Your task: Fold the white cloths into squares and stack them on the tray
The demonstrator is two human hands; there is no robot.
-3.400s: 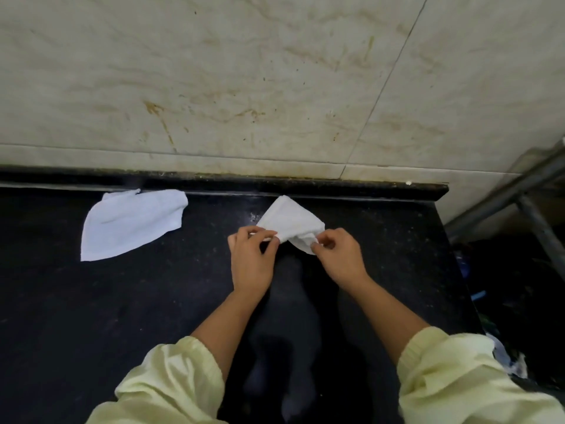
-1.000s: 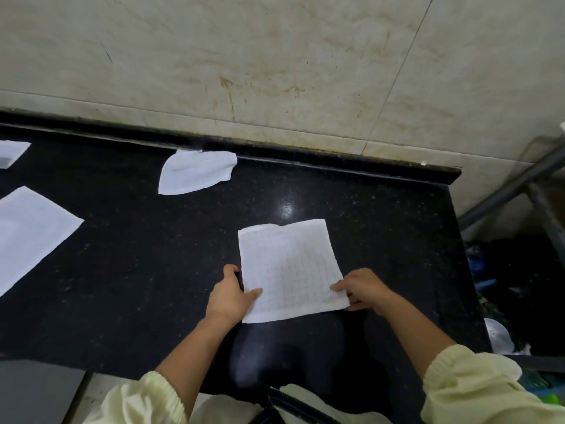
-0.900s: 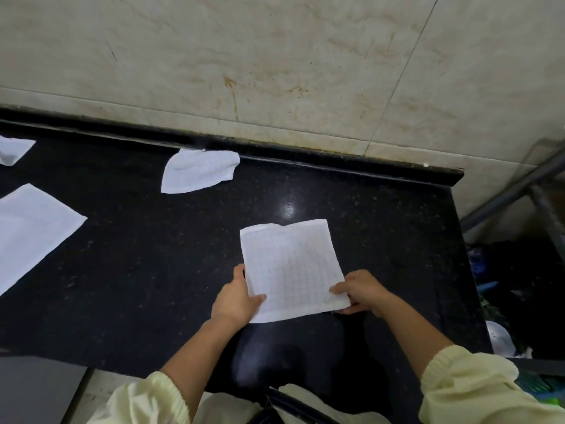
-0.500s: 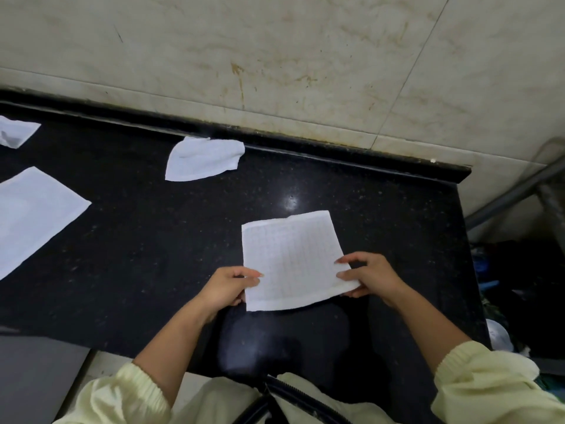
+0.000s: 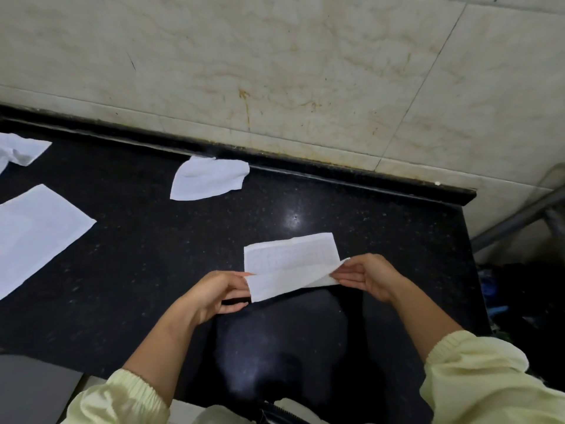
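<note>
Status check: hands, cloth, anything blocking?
Left hand and right hand each pinch a near corner. Mid-fold: center cloth, near edge lifted off the counter. Nothing in the fold's path; crumpled cloth lies apart, farther back-left.

Your widest lane is the bare black counter (image 5: 146,264) between the flat cloth (image 5: 33,234) at left and the half-folded cloth (image 5: 290,261) pinched in your left hand (image 5: 214,293) and right hand (image 5: 367,278). The back is capped by a raised lip (image 5: 351,175), with the wall (image 5: 275,71) right behind it. A crumpled cloth (image 5: 208,182) lies against that lip, and a second crumpled cloth (image 5: 21,149) sits far left. Right of your right hand is a narrow bare strip, then the counter edge. A metal frame (image 5: 519,218) stands beyond it.
</note>
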